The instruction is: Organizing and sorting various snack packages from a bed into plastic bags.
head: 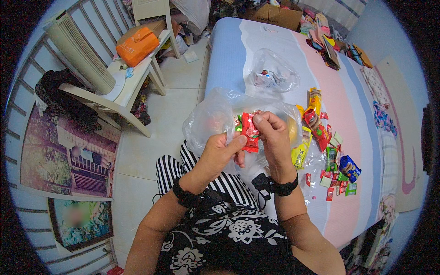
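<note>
A small red snack packet (251, 132) is held upright between my two hands. My left hand (221, 151) pinches its lower left part, and my right hand (275, 137) grips its upper right edge with thumb and fingers. Beneath and around the hands lies a translucent plastic bag (209, 120) with its mouth spread, on my lap and the bed's edge; green and red wrappers show inside. To the right, a yellow packet (300, 151), a blue packet (350, 168) and several small wrapped snacks (331, 158) are scattered on the bed.
Farther up the striped bed (227, 51) lies another clear plastic bag (275, 77) with small things inside. At left, a white chair (132, 89) bears a tower fan (80, 51) and an orange bag (137, 46). A cardboard box (278, 17) stands beyond the bed.
</note>
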`<state>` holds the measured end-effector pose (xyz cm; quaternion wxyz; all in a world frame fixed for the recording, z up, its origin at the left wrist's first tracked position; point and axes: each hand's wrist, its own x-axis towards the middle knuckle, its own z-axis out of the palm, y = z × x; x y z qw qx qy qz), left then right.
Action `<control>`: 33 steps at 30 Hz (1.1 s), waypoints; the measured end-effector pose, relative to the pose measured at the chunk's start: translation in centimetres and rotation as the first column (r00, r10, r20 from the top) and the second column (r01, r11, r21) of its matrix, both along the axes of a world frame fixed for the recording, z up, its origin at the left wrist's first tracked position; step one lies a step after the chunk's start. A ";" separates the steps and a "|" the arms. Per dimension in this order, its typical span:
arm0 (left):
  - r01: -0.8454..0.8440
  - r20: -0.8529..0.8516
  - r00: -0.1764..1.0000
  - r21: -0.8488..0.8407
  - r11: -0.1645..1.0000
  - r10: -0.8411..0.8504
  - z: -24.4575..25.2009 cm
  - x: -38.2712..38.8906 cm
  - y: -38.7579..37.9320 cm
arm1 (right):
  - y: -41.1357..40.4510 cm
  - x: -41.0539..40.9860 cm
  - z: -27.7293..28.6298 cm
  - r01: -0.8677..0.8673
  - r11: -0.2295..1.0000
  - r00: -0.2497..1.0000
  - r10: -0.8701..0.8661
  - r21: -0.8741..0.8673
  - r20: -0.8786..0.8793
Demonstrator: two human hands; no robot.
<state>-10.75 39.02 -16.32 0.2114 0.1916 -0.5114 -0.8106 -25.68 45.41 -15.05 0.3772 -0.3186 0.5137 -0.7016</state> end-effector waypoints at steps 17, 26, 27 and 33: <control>-0.272 -0.002 0.962 0.108 0.956 0.274 2.2 0.3 -0.3 | 0.8 -2.7 -2.1 0.024 0.984 0.995 -0.007 0.175 -0.097; -0.284 -0.045 0.957 0.079 0.956 0.288 2.8 0.2 -0.6 | 7.0 -5.7 -0.5 0.113 0.994 0.978 -0.110 0.007 -0.180; -0.284 -0.039 0.957 0.075 0.956 0.287 2.7 0.1 -0.6 | 8.5 -7.1 0.0 0.224 0.974 0.948 -0.207 0.044 -0.242; -0.275 -0.037 0.959 0.111 0.955 0.281 2.4 -0.1 -0.7 | 18.2 -17.7 -5.4 0.537 0.798 0.828 -0.439 0.272 -0.348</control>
